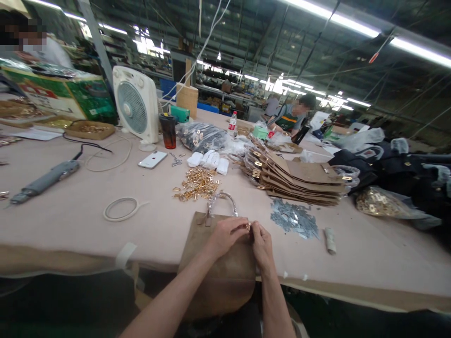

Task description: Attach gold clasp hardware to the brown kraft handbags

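Observation:
A tan suede bag (211,263) lies over the table's near edge, its plastic-wrapped handle (221,199) toward the far side. Both my hands rest on the bag's upper right part. My left hand (225,234) and my right hand (261,241) pinch a small gold metal clasp (248,226) between their fingertips, pressed against the bag. A heap of loose gold clasps (197,184) lies just beyond the bag. A scatter of small silver metal plates (294,218) lies to the right.
A stack of tan bags (299,180) sits right of centre, black bags (405,173) farther right. A white phone (152,159), dark cup (168,131), white fan (136,103), grey power tool (45,180), tape loop (120,209) and paper roll (330,240) lie around. Other people work at the table's far side.

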Demonstrator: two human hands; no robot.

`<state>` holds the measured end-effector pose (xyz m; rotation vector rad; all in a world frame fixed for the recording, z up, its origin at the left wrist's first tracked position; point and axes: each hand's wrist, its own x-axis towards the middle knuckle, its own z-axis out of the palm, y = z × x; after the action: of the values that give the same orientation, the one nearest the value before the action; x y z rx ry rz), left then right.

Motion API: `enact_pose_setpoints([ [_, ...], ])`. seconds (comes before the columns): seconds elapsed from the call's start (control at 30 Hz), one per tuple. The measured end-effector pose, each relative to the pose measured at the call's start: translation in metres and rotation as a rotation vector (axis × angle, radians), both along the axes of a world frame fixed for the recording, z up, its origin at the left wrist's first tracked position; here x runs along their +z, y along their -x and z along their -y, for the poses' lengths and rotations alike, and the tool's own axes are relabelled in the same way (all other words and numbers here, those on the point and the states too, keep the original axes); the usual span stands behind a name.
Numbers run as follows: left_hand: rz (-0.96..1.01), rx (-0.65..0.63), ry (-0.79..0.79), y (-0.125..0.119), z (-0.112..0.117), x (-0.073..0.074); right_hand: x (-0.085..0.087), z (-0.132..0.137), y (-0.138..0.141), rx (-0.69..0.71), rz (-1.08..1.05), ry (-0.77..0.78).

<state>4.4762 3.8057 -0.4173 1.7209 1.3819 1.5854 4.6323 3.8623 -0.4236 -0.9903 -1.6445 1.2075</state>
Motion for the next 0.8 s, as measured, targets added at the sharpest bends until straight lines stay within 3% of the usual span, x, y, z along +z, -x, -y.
enact_pose_setpoints([
  [0.17, -0.019, 0.147, 0.031, 0.0003, -0.0016, -0.0024, 0.0006, 0.0061, 0.0016, -0.115, -0.056, -0.068],
  [0.37, -0.111, 0.069, 0.003, -0.0007, -0.0010, -0.0062, 0.0014, 0.0091, 0.0034, -0.015, -0.065, -0.184],
  [0.63, -0.054, 0.012, 0.045, -0.0008, -0.0006, -0.0002, 0.0005, 0.0080, 0.0027, -0.067, -0.177, 0.012],
  [0.8, -0.027, 0.001, 0.047, 0.0000, -0.0016, -0.0025, 0.0018, 0.0081, 0.0026, -0.075, -0.173, -0.004],
])
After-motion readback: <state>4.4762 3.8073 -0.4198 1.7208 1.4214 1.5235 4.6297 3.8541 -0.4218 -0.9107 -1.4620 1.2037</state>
